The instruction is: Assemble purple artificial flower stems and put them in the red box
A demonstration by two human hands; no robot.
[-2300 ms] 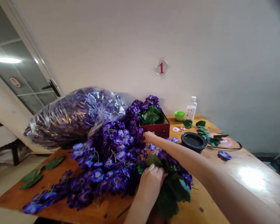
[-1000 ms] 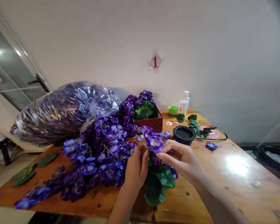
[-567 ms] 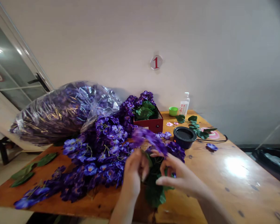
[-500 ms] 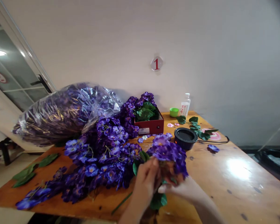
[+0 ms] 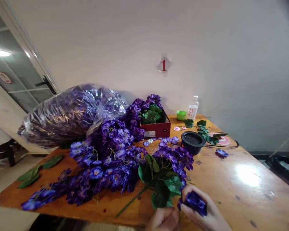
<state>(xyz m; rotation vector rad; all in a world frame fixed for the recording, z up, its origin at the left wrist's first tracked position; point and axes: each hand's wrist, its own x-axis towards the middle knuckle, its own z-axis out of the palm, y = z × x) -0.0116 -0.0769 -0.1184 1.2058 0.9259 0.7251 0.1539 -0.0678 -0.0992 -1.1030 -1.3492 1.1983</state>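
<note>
At the table's near edge, my right hand [image 5: 208,210] is closed around a small bunch of purple artificial flowers [image 5: 196,202]. Just left of it, my left hand [image 5: 165,219] has its fingers curled together, low in the view; what they pinch, if anything, is hidden. Right above my left hand lies an artificial flower stem [image 5: 135,199] with green leaves [image 5: 161,194] and purple blossoms [image 5: 174,158]. Neither hand appears to grip that stem. A big heap of purple flowers [image 5: 110,170] spreads over the table to the left.
A clear bag full of flowers [image 5: 69,112] lies at the back left beside a red box [image 5: 159,130] with leaves. A black round pot [image 5: 193,142] with a lit orange light stands right of centre. Behind it are a green cup [image 5: 181,115] and a bottle [image 5: 193,108].
Both hands have come down towards the near edge, away from the flower stem they were around. That stem now lies on the table, and a small flower bunch shows in my right hand.
</note>
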